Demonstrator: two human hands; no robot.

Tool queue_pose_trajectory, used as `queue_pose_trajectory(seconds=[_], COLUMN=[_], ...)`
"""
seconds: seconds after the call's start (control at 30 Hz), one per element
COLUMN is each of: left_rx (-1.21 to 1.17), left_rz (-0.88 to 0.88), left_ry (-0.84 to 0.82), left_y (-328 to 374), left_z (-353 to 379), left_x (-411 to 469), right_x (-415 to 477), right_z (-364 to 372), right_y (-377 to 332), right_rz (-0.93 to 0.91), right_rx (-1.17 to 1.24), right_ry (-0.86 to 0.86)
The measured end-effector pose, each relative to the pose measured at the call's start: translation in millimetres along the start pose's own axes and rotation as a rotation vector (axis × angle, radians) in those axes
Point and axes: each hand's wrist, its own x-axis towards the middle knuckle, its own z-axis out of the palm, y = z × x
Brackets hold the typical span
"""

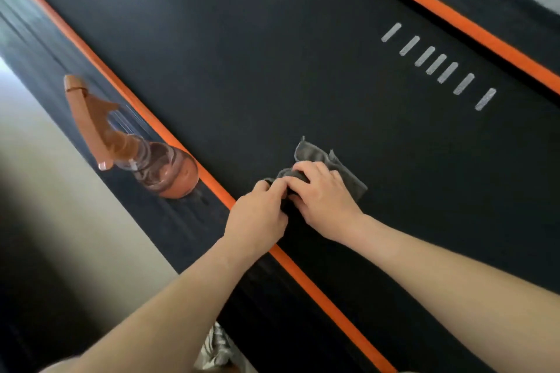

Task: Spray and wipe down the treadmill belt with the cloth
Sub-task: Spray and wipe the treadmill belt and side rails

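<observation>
- Standing on the ribbed side rail (45, 48) just left of the treadmill belt (242, 54), a clear spray bottle (157, 169) with an orange base and orange trigger head leans its nozzle away from the belt, towards the pale floor (60, 191); no hand touches it
- Along the belt's left edge runs the near orange stripe (318, 291), between the rail and the belt; the bottle's base sits just beside it
- At the bottom of the view, left of the belt, a bit of grey and white patterned fabric (215, 348) shows; what it is cannot be told
- The left hand (257, 221) reaches over the near stripe onto the belt's left part, its fingers curled and pinching the bunched near edge of the cloth (312, 154)
- The dark grey cloth lies on the belt, near its left edge, crumpled under both hands with a flatter corner spread out beyond them
- The right hand (324, 194) rests on the cloth just right of the left hand and touching it, fingers curled down round the gathered folds
- Further right on the belt is a row of seven short white dashes (438, 65), well apart from the cloth
- Beyond the belt's right edge runs the far orange stripe (454, 18)
</observation>
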Motion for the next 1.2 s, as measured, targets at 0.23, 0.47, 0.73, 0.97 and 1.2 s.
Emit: queue_pose_trajectory(seconds=[0.23,0.47,0.73,0.97,1.2], left_rx=[-0.088,0.145,0.117,0.046,-0.122], left_rz=[0.268,0.046,-0.225,0.236,0.018], left_ry=[-0.32,0.238,0.015,0.111,0.176], left_y=[75.4,20.4,24.9,140.9,126.4], left_z=[38.6,-14.1,18.2,32.1,9.4], left_x=[-60.3,-20.4,-3.4,55.3,57.0], right_x=[-117.8,-69.1,-49.9,-68.1,-50.5], right_z=[-35.4,-24.1,21.3,-44.2,-21.7], right_y=[42.4,4.2,29.8,162.5,69.8], right_rz=[0.043,0.053,-0.035,0.581,0.194], right_rx=[0.123,0.14,-0.103,-0.09,0.19], right_ry=[-0.335,0.003,0.087,0.369,0.211])
